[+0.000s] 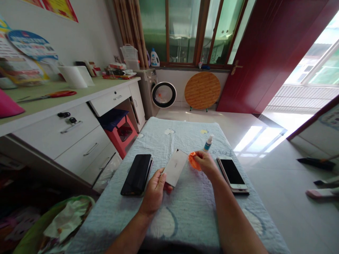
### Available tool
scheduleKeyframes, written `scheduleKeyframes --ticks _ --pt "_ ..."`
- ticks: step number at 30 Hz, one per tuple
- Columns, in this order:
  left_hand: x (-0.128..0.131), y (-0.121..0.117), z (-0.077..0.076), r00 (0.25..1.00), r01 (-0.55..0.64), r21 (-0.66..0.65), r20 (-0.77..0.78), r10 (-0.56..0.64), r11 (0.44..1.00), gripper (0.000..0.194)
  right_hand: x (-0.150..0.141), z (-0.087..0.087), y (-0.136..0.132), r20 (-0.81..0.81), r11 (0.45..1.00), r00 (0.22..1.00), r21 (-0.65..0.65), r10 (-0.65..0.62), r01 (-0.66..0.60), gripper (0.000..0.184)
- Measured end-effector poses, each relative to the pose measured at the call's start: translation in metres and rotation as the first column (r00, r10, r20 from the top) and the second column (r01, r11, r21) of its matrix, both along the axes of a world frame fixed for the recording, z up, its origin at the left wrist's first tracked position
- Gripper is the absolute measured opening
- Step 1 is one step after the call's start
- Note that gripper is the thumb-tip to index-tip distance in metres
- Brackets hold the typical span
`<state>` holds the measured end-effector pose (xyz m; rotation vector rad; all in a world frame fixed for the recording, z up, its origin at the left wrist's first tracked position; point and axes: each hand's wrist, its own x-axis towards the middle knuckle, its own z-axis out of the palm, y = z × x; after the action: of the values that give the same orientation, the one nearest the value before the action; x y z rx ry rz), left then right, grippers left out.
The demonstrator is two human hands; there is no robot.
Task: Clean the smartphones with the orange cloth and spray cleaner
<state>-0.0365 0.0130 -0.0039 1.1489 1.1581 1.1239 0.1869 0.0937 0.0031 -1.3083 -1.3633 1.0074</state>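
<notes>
A white smartphone (176, 168) is gripped at its lower left edge by my left hand (156, 185), its back with the small camera turned up toward me. Beside its upper right corner, my right hand (206, 163) pinches a bunched orange cloth (194, 161). A small spray bottle (208, 143) with a blue label stands just beyond that hand. On the left of the table lies a stack of phones with a black phone (136, 174) on top. Another stack lies on the right, topped by a white phone with a dark screen (233, 172).
A pale blue patterned cloth (161, 225) covers the table. To the left are a desk with drawers (76, 130), a red stool (122, 135) and a green waste bin (87, 203). A washing machine (147, 83) with its door open and a round wooden tabletop (202, 90) stand behind.
</notes>
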Motion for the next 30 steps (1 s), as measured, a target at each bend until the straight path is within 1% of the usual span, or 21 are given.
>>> scheduleKeyframes --ticks 2,4,6,8,11,15,23,30 --pt "0.001 0.003 0.0 0.991 0.008 -0.054 0.134 0.0 0.999 0.056 -0.007 0.003 0.0 -0.107 0.999 0.994 0.017 -0.035 0.037 0.032" --pt "0.002 0.004 0.0 0.971 0.019 -0.104 0.24 0.006 0.994 0.06 -0.017 0.006 -0.001 -0.235 0.997 0.97 0.029 -0.068 0.076 0.035" --pt "0.002 0.006 0.0 0.944 0.041 -0.132 0.33 0.005 0.99 0.059 -0.026 0.008 -0.002 -0.362 0.994 0.928 0.019 -0.092 0.106 0.037" --pt "0.002 0.007 0.0 0.913 0.075 -0.148 0.408 -0.008 0.986 0.057 -0.033 0.009 -0.004 -0.442 0.993 0.891 -0.002 -0.105 0.116 0.039" --pt "0.001 0.009 0.001 0.873 0.136 -0.186 0.486 -0.029 0.973 0.053 -0.039 0.009 -0.006 -0.45 0.992 0.885 -0.018 -0.117 0.122 0.04" --pt "-0.001 0.012 0.004 0.848 0.178 -0.22 0.528 -0.036 0.959 0.049 -0.043 0.007 -0.007 -0.441 0.987 0.885 -0.023 -0.153 0.16 0.038" --pt "-0.003 0.011 0.002 0.844 0.178 -0.215 0.536 -0.036 0.96 0.047 -0.048 0.004 -0.011 -0.407 0.972 0.885 -0.036 -0.227 0.233 0.039" --pt "-0.002 0.011 0.002 0.85 0.178 -0.227 0.525 -0.034 0.957 0.049 -0.047 0.002 -0.024 -0.423 0.955 0.856 -0.123 -0.298 0.271 0.039"
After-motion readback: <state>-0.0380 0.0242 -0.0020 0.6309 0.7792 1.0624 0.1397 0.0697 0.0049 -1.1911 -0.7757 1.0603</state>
